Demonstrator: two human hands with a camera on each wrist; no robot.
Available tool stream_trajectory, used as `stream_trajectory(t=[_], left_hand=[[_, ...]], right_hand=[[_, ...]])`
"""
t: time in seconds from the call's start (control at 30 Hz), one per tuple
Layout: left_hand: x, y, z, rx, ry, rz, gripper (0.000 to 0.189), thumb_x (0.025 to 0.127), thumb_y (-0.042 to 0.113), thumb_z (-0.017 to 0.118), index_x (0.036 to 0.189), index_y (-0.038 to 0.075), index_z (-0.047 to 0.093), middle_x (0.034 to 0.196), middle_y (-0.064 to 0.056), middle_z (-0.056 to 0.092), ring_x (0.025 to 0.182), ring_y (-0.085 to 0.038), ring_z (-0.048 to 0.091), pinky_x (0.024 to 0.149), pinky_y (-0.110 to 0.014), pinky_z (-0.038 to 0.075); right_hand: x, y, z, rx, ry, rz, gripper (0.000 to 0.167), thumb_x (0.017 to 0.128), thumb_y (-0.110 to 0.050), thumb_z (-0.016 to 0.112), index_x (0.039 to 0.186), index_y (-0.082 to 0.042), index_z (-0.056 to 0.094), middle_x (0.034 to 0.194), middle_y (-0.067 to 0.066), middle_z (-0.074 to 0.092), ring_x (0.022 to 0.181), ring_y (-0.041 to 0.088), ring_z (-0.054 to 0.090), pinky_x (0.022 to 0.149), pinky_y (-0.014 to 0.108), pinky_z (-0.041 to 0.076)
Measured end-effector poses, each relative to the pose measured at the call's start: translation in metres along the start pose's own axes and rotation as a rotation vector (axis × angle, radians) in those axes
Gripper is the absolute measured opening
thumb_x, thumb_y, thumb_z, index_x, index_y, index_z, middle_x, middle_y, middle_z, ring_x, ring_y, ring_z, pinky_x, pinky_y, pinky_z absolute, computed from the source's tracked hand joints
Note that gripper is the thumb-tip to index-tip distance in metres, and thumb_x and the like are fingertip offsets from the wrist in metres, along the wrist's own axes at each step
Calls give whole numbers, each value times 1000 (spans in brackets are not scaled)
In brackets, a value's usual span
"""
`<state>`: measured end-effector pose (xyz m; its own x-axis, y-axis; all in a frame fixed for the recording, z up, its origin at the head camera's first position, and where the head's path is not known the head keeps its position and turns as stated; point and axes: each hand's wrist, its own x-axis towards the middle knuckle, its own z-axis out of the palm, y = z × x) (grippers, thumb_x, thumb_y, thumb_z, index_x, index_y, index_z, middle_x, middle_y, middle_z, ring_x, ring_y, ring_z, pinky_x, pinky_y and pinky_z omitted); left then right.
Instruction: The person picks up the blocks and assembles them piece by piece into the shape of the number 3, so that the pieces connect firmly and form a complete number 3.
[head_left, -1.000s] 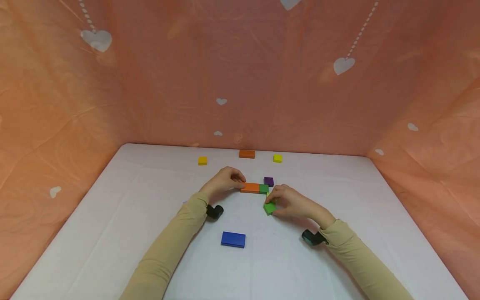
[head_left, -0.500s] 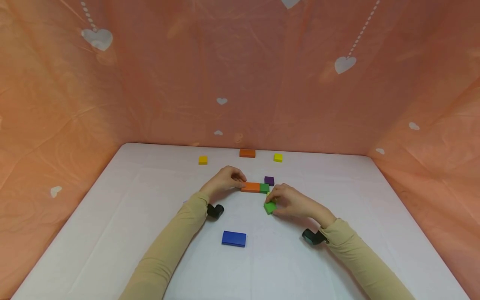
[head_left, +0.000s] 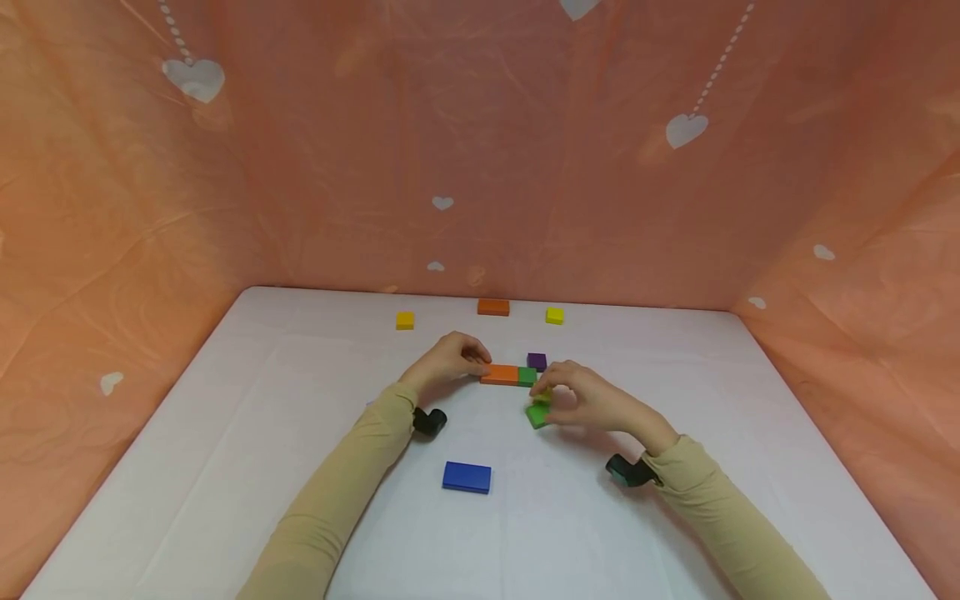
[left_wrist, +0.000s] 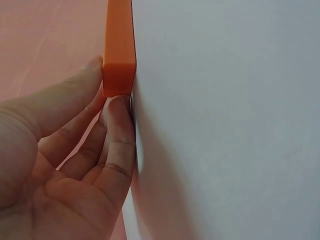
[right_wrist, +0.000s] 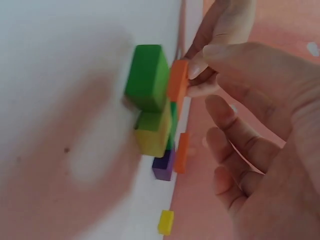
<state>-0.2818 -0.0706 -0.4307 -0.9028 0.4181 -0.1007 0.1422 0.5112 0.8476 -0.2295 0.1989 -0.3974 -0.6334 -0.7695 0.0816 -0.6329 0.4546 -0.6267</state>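
At the middle of the white table, my left hand grips the left end of a long orange block, thumb and fingers around that end in the left wrist view. A dark green block adjoins the orange one's right end. Nearer to me lies a bright green block, set at an angle, with a yellow-green block right beside it. My right hand hovers at these two; the right wrist view shows its thumb and fingers spread apart, away from the blocks. A purple block lies just behind.
Toward the back edge of the table lie an amber block, a brownish-orange block and a yellow block. A blue block lies in front, between the forearms. Orange cloth with hearts walls the back and sides.
My right hand has loosened from the bright green and yellow-green blocks, its fingers spreading and lifting slightly. The left hand stays at the orange block.
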Motion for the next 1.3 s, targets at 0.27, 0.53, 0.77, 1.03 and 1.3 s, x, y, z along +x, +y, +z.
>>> stream_trajectory(t=[0.27, 0.53, 0.77, 1.03, 1.3], left_hand=[[1, 0, 0, 9, 0, 0, 16, 85, 10, 73, 99, 4, 69, 88, -3, 66, 82, -17, 58, 79, -28, 48], [-1, 1, -1, 27, -8, 5, 16, 85, 11, 74, 99, 4, 70, 89, -3, 66, 83, -17, 58, 80, -29, 48], [-1, 2, -1, 27, -11, 25, 16, 85, 10, 73, 99, 3, 70, 87, -3, 66, 81, -16, 59, 78, -28, 49], [0, 2, -1, 2, -9, -2, 15, 84, 11, 74, 98, 5, 70, 86, -3, 66, 80, -18, 59, 78, -28, 49], [-2, 3, -1, 16, -8, 18, 16, 84, 9, 74, 98, 3, 70, 86, -3, 66, 80, -16, 59, 77, -27, 49]], right_hand=[[1, -15, 2, 40, 7, -15, 37, 84, -12, 74, 118, -3, 61, 112, 10, 63, 105, 27, 55, 92, 52, 42], [4, -29, 15, 55, -5, -107, 39, 85, -11, 73, 119, -2, 58, 116, 11, 62, 107, 29, 56, 92, 48, 44], [8, -38, 28, 68, -48, -154, 44, 86, -15, 72, 125, -3, 54, 119, 10, 60, 108, 25, 56, 88, 44, 46], [12, -47, 41, 88, -121, -136, 47, 85, -16, 73, 126, -2, 55, 121, 7, 59, 110, 22, 55, 94, 40, 44], [18, -49, 56, 72, -139, -179, 49, 83, -19, 76, 125, -3, 56, 118, 5, 61, 106, 17, 57, 92, 31, 45]])
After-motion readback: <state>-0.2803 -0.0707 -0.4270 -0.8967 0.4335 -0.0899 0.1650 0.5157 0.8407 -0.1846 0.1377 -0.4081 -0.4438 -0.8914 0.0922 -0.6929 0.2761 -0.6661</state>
